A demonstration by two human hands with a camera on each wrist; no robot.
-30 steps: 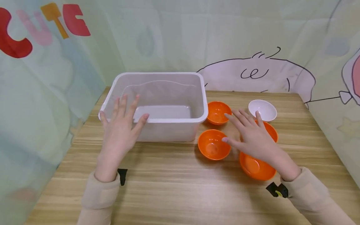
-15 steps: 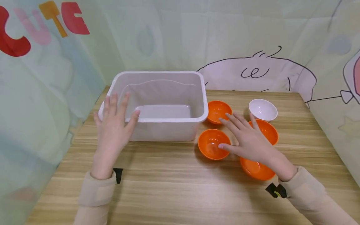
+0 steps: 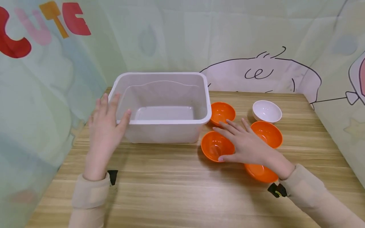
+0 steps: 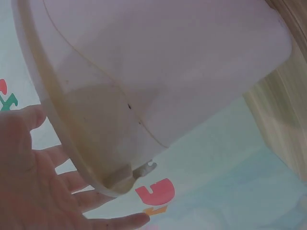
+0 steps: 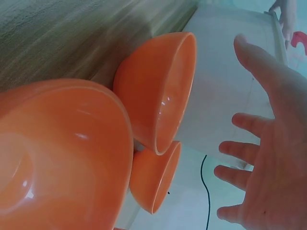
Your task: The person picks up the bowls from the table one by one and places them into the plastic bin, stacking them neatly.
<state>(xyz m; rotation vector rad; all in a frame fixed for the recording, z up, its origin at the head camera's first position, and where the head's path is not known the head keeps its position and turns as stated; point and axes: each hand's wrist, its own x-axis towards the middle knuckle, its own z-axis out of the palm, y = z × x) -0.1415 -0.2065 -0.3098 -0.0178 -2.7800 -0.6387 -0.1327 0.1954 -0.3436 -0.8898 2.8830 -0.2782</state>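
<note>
My left hand [image 3: 103,131] hovers at the front-left corner of a white plastic bin [image 3: 168,133], fingers spread and straight. In the left wrist view these fingers lie beside the bin's rim [image 4: 72,148]; whether they touch it I cannot tell. My right hand [image 3: 246,144] is held above the orange bowls with its fingers apart, nothing in its grasp. It partly covers the near-left orange bowl [image 3: 211,145] and the near-right orange bowl [image 3: 259,174]. In the right wrist view a gap shows between its fingers and the bowls.
Another orange bowl [image 3: 222,110] stands against the bin's right side. Farther right are one more orange bowl [image 3: 269,133] and a white bowl [image 3: 267,111]. Everything rests on a wood-grain table [image 3: 171,190], with printed cloth walls [image 3: 159,38] behind and at both sides.
My left hand has drifted left, from over the bin's front rim to its corner. My right hand has moved left and slightly down, toward the near-left orange bowl. The bowls and bin have stayed put.
</note>
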